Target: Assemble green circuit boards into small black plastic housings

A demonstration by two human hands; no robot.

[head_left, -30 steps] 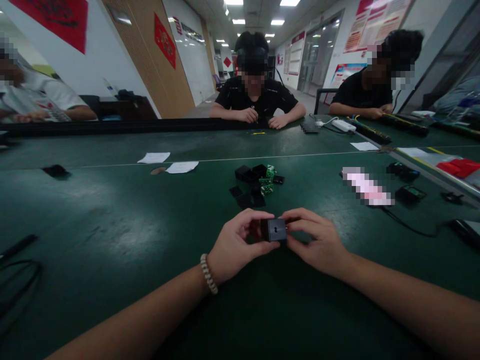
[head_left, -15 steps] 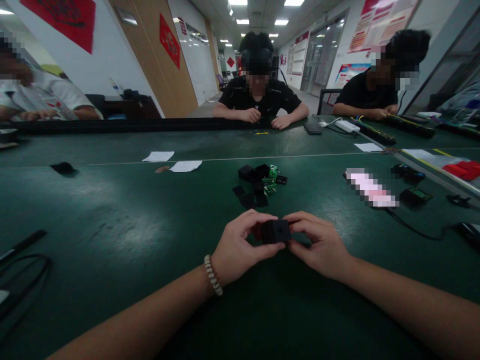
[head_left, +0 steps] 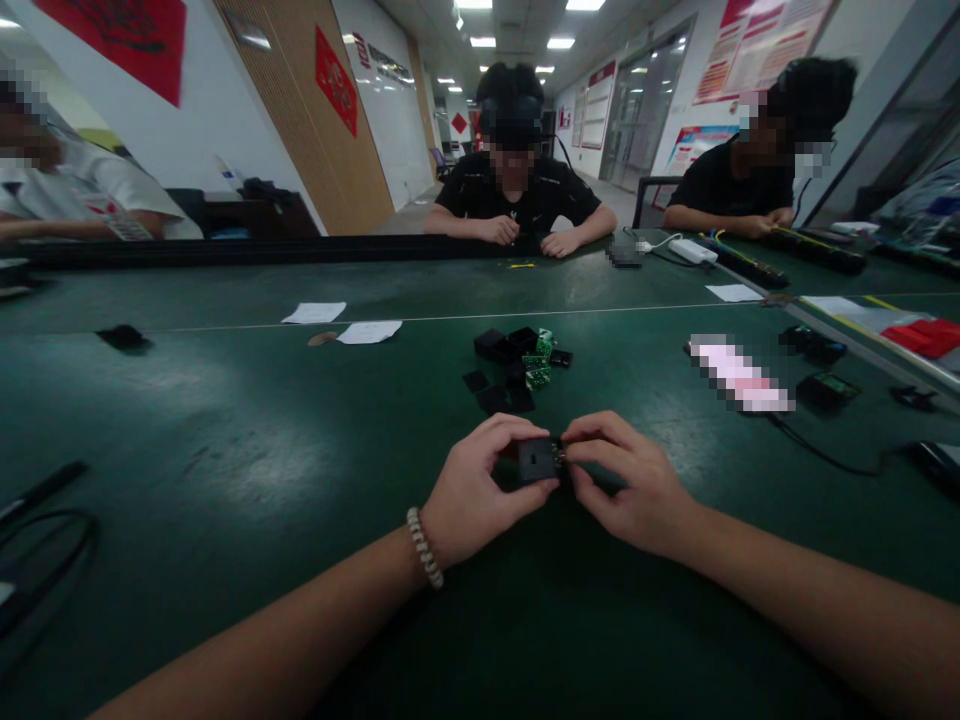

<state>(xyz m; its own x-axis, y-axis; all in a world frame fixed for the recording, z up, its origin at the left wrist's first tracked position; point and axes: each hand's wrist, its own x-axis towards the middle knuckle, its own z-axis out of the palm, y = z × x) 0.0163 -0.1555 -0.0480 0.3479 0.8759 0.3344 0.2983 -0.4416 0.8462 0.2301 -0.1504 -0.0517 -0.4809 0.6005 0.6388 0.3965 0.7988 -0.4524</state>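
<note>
My left hand is closed around a small black plastic box, thumb below and fingers above. The face turned toward me has a small dark slot. At the box's right end, a small electronic part with shiny metal bits sticks out. My right hand pinches this part between thumb and fingertips; its far side is hidden. Beyond my hands lies a cluster of black box shells, green circuit boards and thin black plates.
A phone with a cable lies to the right, near a black device. Paper slips are on the green table. A black cable is at left. Across the table sit several people, one directly opposite.
The black box has turned in my left hand and shifted slightly left. Its right end now shows metal bits at my right fingertips. The red patch beside my left fingers is out of sight.
</note>
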